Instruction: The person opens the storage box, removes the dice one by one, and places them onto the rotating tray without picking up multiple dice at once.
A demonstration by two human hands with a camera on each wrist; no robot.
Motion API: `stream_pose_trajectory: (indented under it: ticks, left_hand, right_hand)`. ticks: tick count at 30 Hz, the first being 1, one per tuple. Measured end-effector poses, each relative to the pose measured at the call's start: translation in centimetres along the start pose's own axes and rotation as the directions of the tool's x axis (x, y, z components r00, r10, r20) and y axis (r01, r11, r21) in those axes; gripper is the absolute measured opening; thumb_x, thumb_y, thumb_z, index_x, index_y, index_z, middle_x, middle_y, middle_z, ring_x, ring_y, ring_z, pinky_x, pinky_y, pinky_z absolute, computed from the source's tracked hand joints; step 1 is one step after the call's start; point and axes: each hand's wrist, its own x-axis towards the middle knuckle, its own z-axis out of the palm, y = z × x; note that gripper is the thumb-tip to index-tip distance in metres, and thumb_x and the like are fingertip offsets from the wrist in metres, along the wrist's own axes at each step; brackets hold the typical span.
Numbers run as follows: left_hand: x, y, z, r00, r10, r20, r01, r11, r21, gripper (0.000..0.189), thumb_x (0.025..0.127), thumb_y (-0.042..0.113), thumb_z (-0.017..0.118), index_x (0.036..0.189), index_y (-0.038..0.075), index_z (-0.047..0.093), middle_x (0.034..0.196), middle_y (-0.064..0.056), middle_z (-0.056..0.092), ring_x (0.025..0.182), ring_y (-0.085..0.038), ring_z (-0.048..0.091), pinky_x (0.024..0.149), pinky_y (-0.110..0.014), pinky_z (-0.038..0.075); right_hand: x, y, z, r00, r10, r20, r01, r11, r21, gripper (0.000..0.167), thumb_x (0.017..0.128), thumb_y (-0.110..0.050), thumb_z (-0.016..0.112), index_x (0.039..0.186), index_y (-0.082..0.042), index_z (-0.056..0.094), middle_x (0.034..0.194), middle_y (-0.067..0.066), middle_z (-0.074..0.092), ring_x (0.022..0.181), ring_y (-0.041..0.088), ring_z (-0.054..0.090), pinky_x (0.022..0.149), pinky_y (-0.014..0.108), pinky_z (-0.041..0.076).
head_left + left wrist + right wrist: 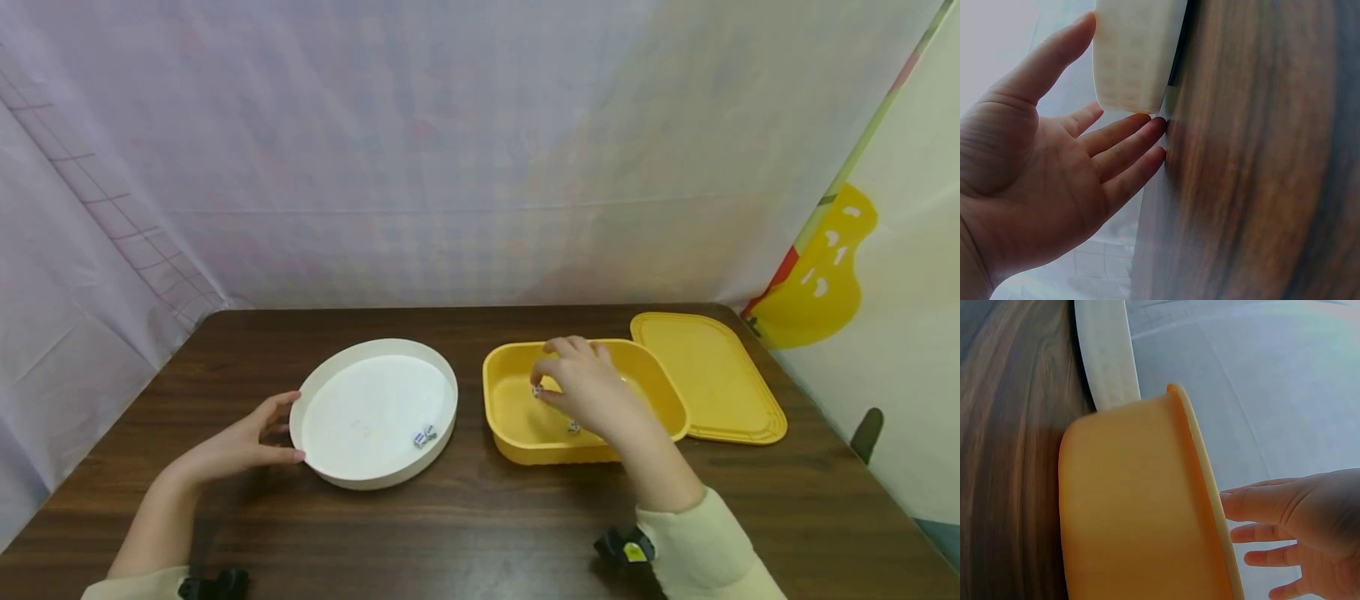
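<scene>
A round white tray (367, 400) stands left of centre, with a few small dice (420, 438) lying near its right edge. My left hand (243, 442) touches the tray's left side with spread fingers. In the left wrist view, the fingers (1129, 153) are nearly straight against the tray's wall (1138, 56). Over the yellow box (517, 442), my right hand (592, 387) pinches a small white die (537, 390) between thumb and fingertips. Another die (573, 427) lies on the box floor below. The box wall hides the held die in the right wrist view.
A yellow lid (708, 379) lies flat on the brown wooden table (450, 542), right of the box and partly behind it. A pale patterned curtain (450, 167) hangs behind the table's far edge.
</scene>
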Motion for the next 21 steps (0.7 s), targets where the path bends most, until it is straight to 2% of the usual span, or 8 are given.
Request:
stream_pose_trajectory:
  ticks: [12, 21]
  left_hand:
    - [0.1, -0.1, 0.0, 1.0, -0.005, -0.004, 0.004, 1.0, -0.01, 0.09, 0.085, 0.016, 0.073, 0.146, -0.006, 0.01, 0.143, -0.034, 0.023, 0.126, -0.052, 0.033, 0.092, -0.047, 0.041]
    - [0.1, 0.1, 0.0, 1.0, 0.003, 0.003, -0.003, 1.0, -0.013, 0.091, 0.085, 0.016, 0.073, 0.146, -0.007, 0.01, 0.143, -0.035, 0.021, 0.126, -0.053, 0.032, 0.094, -0.053, 0.039]
  right_hand:
    - [0.6, -2.0, 0.0, 1.0, -0.03, -0.006, 0.03, 0.999, 0.012, 0.007, 0.086, -0.024, 0.074, 0.092, -0.021, 0.071, 0.127, 0.013, 0.055, 0.121, 0.036, 0.042, 0.096, 0.061, 0.026]
    - [1.3, -3.3, 0.1, 0.999, -0.045, 0.0, 0.045, 0.999, 0.025, 0.005, 0.086, -0.023, 0.074, 0.09, -0.022, 0.071, 0.127, 0.012, 0.055, 0.121, 0.035, 0.042, 0.097, 0.062, 0.026]
